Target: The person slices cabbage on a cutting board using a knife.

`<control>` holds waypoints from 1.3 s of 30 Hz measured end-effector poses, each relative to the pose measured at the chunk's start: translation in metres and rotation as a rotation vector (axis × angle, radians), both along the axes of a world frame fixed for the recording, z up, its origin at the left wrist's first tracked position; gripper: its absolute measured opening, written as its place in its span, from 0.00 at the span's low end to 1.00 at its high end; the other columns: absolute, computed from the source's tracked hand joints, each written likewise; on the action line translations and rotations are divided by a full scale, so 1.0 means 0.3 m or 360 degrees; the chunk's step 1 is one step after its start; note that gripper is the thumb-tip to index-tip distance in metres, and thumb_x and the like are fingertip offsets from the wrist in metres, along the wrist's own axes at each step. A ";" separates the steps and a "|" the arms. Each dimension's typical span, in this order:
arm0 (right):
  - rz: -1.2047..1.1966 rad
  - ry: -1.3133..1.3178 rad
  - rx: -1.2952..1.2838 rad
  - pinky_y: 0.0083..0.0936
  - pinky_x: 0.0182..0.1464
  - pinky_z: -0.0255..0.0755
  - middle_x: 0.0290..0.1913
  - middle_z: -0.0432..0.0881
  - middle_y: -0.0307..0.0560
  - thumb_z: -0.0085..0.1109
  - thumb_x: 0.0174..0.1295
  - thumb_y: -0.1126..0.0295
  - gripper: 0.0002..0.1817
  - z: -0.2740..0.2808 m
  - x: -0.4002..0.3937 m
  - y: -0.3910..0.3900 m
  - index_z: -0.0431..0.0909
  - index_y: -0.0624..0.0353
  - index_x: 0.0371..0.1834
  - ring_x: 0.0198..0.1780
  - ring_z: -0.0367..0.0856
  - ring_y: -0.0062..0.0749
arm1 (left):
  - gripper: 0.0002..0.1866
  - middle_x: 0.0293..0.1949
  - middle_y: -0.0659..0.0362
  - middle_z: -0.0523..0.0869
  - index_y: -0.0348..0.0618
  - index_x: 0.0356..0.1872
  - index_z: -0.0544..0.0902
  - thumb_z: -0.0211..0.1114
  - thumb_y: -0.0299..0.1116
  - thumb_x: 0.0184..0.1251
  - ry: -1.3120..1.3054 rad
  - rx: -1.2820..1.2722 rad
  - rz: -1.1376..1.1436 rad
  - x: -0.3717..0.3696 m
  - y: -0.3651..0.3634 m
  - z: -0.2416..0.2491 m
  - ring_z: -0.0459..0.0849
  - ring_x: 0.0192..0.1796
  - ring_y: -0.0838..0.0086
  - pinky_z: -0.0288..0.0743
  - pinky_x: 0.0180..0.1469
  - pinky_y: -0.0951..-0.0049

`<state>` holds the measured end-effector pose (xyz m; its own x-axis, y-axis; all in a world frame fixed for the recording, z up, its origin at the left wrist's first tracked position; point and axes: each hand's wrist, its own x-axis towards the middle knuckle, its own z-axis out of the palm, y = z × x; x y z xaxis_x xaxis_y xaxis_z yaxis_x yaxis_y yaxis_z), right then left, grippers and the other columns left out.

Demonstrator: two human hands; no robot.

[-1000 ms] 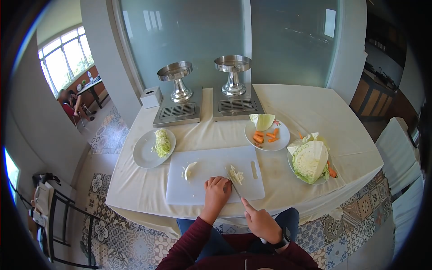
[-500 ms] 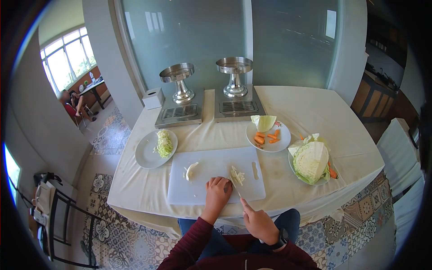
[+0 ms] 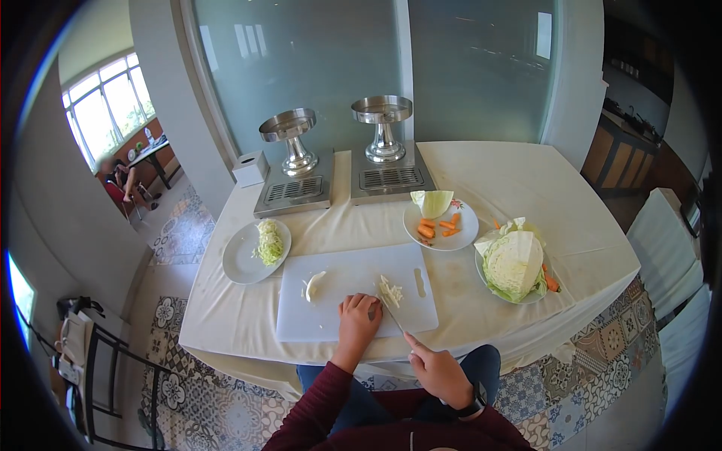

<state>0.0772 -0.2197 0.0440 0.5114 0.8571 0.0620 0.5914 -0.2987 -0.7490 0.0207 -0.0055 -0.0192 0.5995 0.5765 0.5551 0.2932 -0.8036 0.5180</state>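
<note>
My right hand (image 3: 440, 372) grips a knife (image 3: 392, 319) by its handle, with the index finger stretched along it. The blade reaches onto the white cutting board (image 3: 353, 264). My left hand (image 3: 359, 322) rests on the board just left of the blade, its fingers curled over something I cannot make out. Shredded cabbage (image 3: 390, 292) lies beyond the knife tip. Farther left on the board is a curved cabbage piece (image 3: 315, 286) with small bits around it.
A plate (image 3: 235, 255) of shredded cabbage stands at the left. Another plate (image 3: 464, 236) holds carrots and a cabbage wedge; a large cabbage (image 3: 514, 263) sits at the right. Two metal stands (image 3: 299, 160) are behind. A person (image 3: 124, 178) sits at the far left.
The whole view has shifted slightly, moving the table items a little to the left. Both hands keep nearly the same pose beside the shreds.
</note>
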 end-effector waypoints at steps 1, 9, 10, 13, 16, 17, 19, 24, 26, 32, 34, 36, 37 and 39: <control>-0.0012 -0.0014 0.0004 0.54 0.31 0.72 0.21 0.79 0.62 0.52 0.71 0.64 0.27 -0.005 0.001 -0.001 0.69 0.51 0.73 0.25 0.79 0.63 | 0.05 0.38 0.60 0.86 0.46 0.36 0.86 0.71 0.32 0.60 0.0000 0.0004 0.0002 0.000 0.000 -0.002 0.81 0.47 0.59 0.69 0.53 0.58; -0.0032 -0.0027 0.0005 0.55 0.32 0.73 0.21 0.79 0.61 0.53 0.70 0.63 0.28 -0.019 0.005 0.000 0.68 0.48 0.74 0.25 0.80 0.63 | 0.05 0.38 0.60 0.86 0.47 0.35 0.85 0.71 0.31 0.60 -0.0002 0.0017 -0.0001 0.000 0.002 -0.005 0.81 0.46 0.60 0.69 0.53 0.59; -0.0034 -0.0025 -0.0004 0.55 0.32 0.73 0.21 0.79 0.61 0.53 0.70 0.63 0.28 -0.018 0.006 0.002 0.68 0.47 0.74 0.25 0.80 0.63 | 0.05 0.38 0.60 0.86 0.46 0.35 0.85 0.71 0.31 0.60 -0.0008 0.0026 0.0004 -0.001 -0.001 -0.001 0.81 0.46 0.60 0.69 0.53 0.59; -0.0032 -0.0016 -0.0017 0.55 0.31 0.73 0.21 0.79 0.61 0.53 0.70 0.63 0.28 -0.020 0.007 0.003 0.67 0.47 0.75 0.25 0.80 0.63 | 0.05 0.37 0.60 0.85 0.47 0.35 0.85 0.71 0.32 0.59 -0.0030 0.0030 0.0022 -0.001 -0.002 -0.004 0.81 0.46 0.60 0.70 0.52 0.59; -0.0030 -0.0011 -0.0028 0.55 0.31 0.73 0.20 0.79 0.61 0.53 0.70 0.63 0.28 -0.017 0.006 0.005 0.67 0.48 0.75 0.25 0.80 0.63 | 0.05 0.37 0.60 0.86 0.47 0.34 0.85 0.72 0.32 0.59 -0.0035 0.0034 0.0020 -0.001 0.001 -0.006 0.81 0.46 0.60 0.70 0.52 0.59; -0.0030 -0.0010 -0.0033 0.55 0.31 0.73 0.20 0.79 0.61 0.53 0.70 0.63 0.28 -0.016 0.005 0.004 0.67 0.48 0.75 0.25 0.80 0.63 | 0.05 0.37 0.60 0.86 0.47 0.34 0.85 0.72 0.32 0.59 -0.0033 0.0038 0.0014 -0.001 0.001 -0.006 0.81 0.46 0.60 0.70 0.52 0.59; -0.0030 -0.0010 -0.0017 0.55 0.31 0.72 0.20 0.79 0.61 0.53 0.70 0.63 0.28 -0.025 0.005 0.004 0.67 0.48 0.75 0.25 0.79 0.63 | 0.04 0.36 0.60 0.86 0.47 0.34 0.86 0.72 0.32 0.59 -0.0031 0.0049 0.0017 -0.002 0.000 -0.006 0.81 0.46 0.60 0.70 0.52 0.59; -0.0027 -0.0001 -0.0005 0.55 0.31 0.72 0.20 0.78 0.61 0.53 0.71 0.63 0.28 -0.013 0.003 0.002 0.67 0.49 0.75 0.24 0.79 0.63 | 0.04 0.36 0.61 0.86 0.47 0.34 0.87 0.71 0.32 0.59 -0.0036 0.0062 0.0002 -0.002 -0.005 0.000 0.81 0.46 0.61 0.69 0.52 0.60; -0.0020 -0.0013 -0.0003 0.54 0.31 0.72 0.20 0.78 0.61 0.53 0.71 0.64 0.28 -0.008 0.003 0.001 0.67 0.50 0.75 0.24 0.79 0.63 | 0.04 0.36 0.61 0.86 0.47 0.34 0.87 0.71 0.31 0.59 -0.0030 0.0067 -0.0002 -0.002 -0.004 0.002 0.81 0.46 0.61 0.70 0.53 0.60; 0.0018 0.0059 0.0108 0.54 0.29 0.71 0.19 0.77 0.61 0.52 0.72 0.64 0.28 -0.002 -0.010 -0.002 0.66 0.53 0.75 0.23 0.78 0.62 | 0.04 0.36 0.61 0.86 0.47 0.34 0.87 0.71 0.31 0.58 0.0005 0.0062 0.0005 -0.001 -0.007 0.009 0.81 0.46 0.61 0.69 0.53 0.60; 0.0021 0.0043 0.0078 0.54 0.29 0.70 0.19 0.77 0.61 0.52 0.72 0.64 0.28 -0.012 -0.014 -0.002 0.66 0.53 0.75 0.23 0.78 0.62 | 0.04 0.36 0.61 0.86 0.47 0.34 0.87 0.71 0.31 0.58 0.0007 0.0053 0.0010 -0.001 -0.008 0.009 0.81 0.46 0.61 0.70 0.53 0.59; 0.0021 0.0025 0.0053 0.54 0.29 0.70 0.18 0.77 0.62 0.52 0.72 0.64 0.28 -0.014 -0.016 -0.001 0.66 0.53 0.75 0.23 0.78 0.62 | 0.04 0.36 0.61 0.86 0.47 0.34 0.87 0.71 0.31 0.58 0.0008 0.0055 0.0013 -0.002 -0.006 0.009 0.81 0.46 0.61 0.70 0.53 0.59; 0.0018 0.0015 0.0041 0.54 0.29 0.70 0.18 0.77 0.62 0.52 0.72 0.64 0.28 -0.013 -0.017 -0.002 0.66 0.53 0.75 0.23 0.78 0.63 | 0.05 0.36 0.61 0.86 0.47 0.34 0.87 0.71 0.32 0.58 0.0010 0.0060 0.0012 -0.002 -0.005 0.007 0.81 0.46 0.61 0.70 0.53 0.59; 0.0017 0.0002 0.0016 0.54 0.29 0.71 0.18 0.77 0.62 0.52 0.72 0.64 0.28 -0.011 -0.016 -0.003 0.66 0.52 0.75 0.23 0.78 0.63 | 0.05 0.37 0.61 0.86 0.47 0.34 0.87 0.71 0.32 0.58 0.0008 0.0065 0.0015 -0.002 -0.003 0.003 0.81 0.46 0.61 0.70 0.53 0.59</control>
